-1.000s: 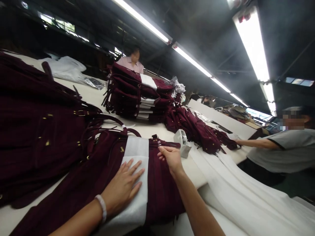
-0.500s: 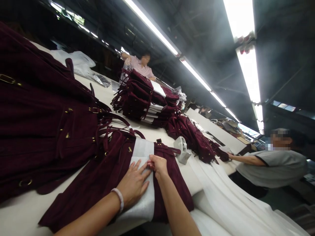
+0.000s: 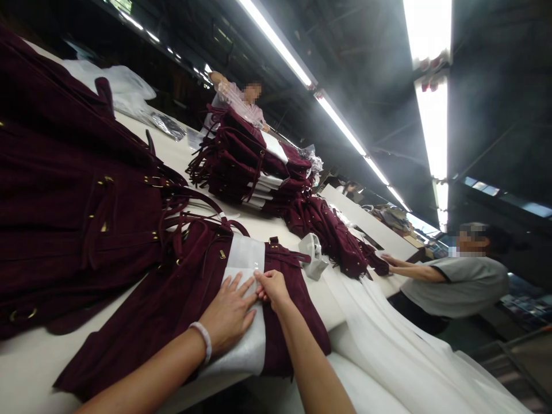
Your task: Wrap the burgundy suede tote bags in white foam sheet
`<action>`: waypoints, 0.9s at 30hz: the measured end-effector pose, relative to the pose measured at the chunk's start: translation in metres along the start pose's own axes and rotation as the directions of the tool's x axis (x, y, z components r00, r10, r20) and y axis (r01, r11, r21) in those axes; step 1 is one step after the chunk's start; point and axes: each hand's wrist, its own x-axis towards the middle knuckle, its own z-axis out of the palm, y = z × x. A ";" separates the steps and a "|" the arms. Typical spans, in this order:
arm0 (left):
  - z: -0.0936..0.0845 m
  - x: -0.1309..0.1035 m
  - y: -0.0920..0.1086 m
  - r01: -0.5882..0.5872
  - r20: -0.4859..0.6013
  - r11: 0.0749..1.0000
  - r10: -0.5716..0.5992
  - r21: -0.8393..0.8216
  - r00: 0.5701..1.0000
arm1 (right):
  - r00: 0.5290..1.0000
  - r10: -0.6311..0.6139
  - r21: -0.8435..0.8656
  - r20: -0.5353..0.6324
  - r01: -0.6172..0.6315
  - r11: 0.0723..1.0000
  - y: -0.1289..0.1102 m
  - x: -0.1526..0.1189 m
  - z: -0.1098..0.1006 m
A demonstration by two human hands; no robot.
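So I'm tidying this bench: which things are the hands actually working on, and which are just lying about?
In hand:
left hand flat on the white foam sheet
right hand pinching the sheet's edge
dark red bag under it

Lying about:
tape dispenser
stacked bags
white sheets

It was a garment or bag factory floor: long cutting tables (image 3: 181,158), stacks of maroon suede pieces (image 3: 245,167), fluorescent tube lights (image 3: 276,40) overhead, co-workers (image 3: 452,282) alongside.
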 end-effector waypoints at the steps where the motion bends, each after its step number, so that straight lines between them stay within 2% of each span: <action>1: 0.000 0.000 0.000 -0.002 -0.008 1.000 0.002 0.002 1.000 | 1.000 -0.004 -0.045 0.020 0.005 0.999 0.001 -0.002 -0.004; 4: 0.002 -0.001 0.000 -0.006 -0.034 1.000 0.006 0.008 0.999 | 0.997 -0.022 -0.154 0.073 0.033 0.987 0.005 -0.012 -0.017; 5: 0.002 -0.001 -0.001 -0.005 -0.038 1.000 0.006 0.008 0.999 | 0.996 -0.065 -0.210 0.067 0.077 0.975 0.006 -0.016 -0.021; 7: 0.003 -0.001 -0.002 0.002 -0.052 1.000 -0.002 0.005 0.999 | 0.965 -0.263 -0.385 0.008 0.246 0.889 0.008 -0.025 -0.029; 8: 0.004 -0.001 -0.002 0.007 -0.063 1.000 -0.007 0.001 0.998 | 0.913 -0.408 -0.481 -0.009 0.354 0.802 0.009 -0.028 -0.032; 10: 0.006 -0.002 -0.003 0.016 -0.087 1.000 -0.017 -0.013 0.996 | 0.750 -0.658 -0.593 0.061 0.558 0.581 0.012 -0.032 -0.036; 12: 0.009 -0.002 -0.005 0.021 -0.099 1.000 -0.023 -0.022 0.995 | 0.625 -0.748 -0.551 0.222 0.713 0.433 0.016 -0.032 -0.038; 14: 0.014 -0.002 -0.007 0.029 -0.094 0.999 -0.030 -0.013 0.995 | 0.570 -0.729 -0.489 0.379 0.792 0.365 0.022 -0.028 -0.038; 17: 0.021 -0.001 -0.010 0.035 -0.083 0.999 -0.033 0.023 0.996 | 0.578 -0.663 -0.496 0.476 0.799 0.340 0.028 -0.016 -0.036; 23: 0.026 0.003 -0.018 0.002 -0.077 0.989 0.010 0.149 0.997 | 0.576 -0.656 -0.523 0.488 0.795 0.309 0.016 0.025 -0.028; 25: 0.025 0.004 -0.018 -0.006 -0.085 0.985 0.021 0.173 0.996 | 0.590 -0.658 -0.511 0.469 0.788 0.343 0.004 0.037 -0.028; 27: 0.024 0.004 -0.019 -0.016 -0.099 0.982 0.036 0.189 0.994 | 0.602 -0.704 -0.471 0.377 0.779 0.414 -0.011 0.047 -0.038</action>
